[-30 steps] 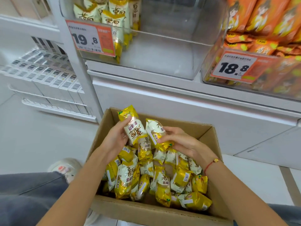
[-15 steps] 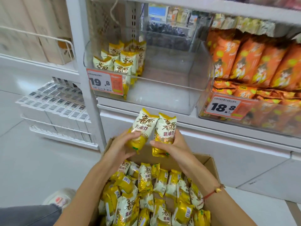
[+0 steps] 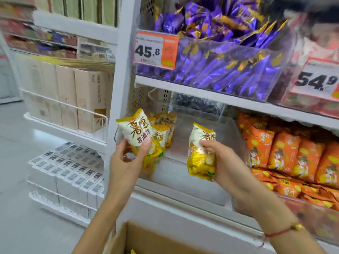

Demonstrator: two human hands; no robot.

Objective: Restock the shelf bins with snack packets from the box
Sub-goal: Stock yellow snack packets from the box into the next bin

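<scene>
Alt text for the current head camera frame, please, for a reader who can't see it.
A person holds one yellow snack packet in each hand, the left hand gripping the left packet and the right hand the right packet, raised before a clear shelf bin holding a few matching packets. Purple packets fill the bin above, orange packets the bin beside it.

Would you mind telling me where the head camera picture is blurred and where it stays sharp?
Head view: motion blur smears the top right corner and the far shelves at upper left; the 54.9 price tag is soft, while the 45.8 price tag reads clearly. The packet in the left hand shows crisp lettering; the right hand is sharp too. The shelf post bows from wide-angle distortion.
</scene>
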